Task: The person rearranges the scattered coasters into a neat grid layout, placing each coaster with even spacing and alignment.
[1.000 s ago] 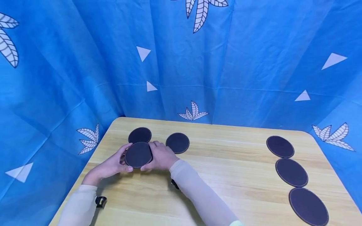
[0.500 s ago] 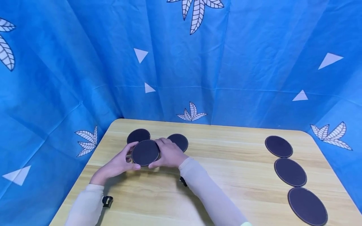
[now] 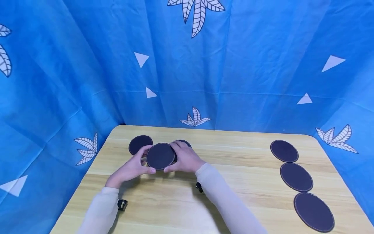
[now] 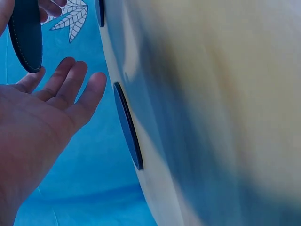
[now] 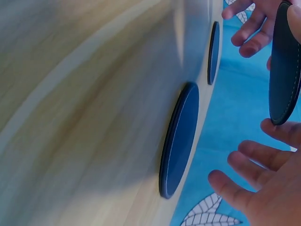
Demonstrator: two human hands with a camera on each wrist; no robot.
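Above the table, both hands hold a round black coaster (image 3: 160, 156) with a pale stitched edge, tilted toward me. My left hand (image 3: 132, 168) grips its left side between thumb and index finger, the other fingers spread. My right hand (image 3: 186, 158) pinches the right side the same way. In the left wrist view the coaster (image 4: 26, 35) appears edge-on, clear of the tabletop; the right wrist view also shows the held coaster (image 5: 284, 68) edge-on. One coaster (image 3: 140, 145) lies at the back left of the table. Another coaster (image 3: 184, 142) lies behind my right hand, mostly hidden.
On the right of the wooden table (image 3: 233, 182), three more coasters lie in a slanting row: a far coaster (image 3: 284, 151), a middle coaster (image 3: 296, 177) and a near coaster (image 3: 314, 212). A blue curtain (image 3: 248, 58) with leaf prints hangs behind and at both sides.
Both hands have carried the coaster to the right, away from the back-left coaster. My right hand and the held coaster now cover most of the other back coaster. The view has shifted slightly.
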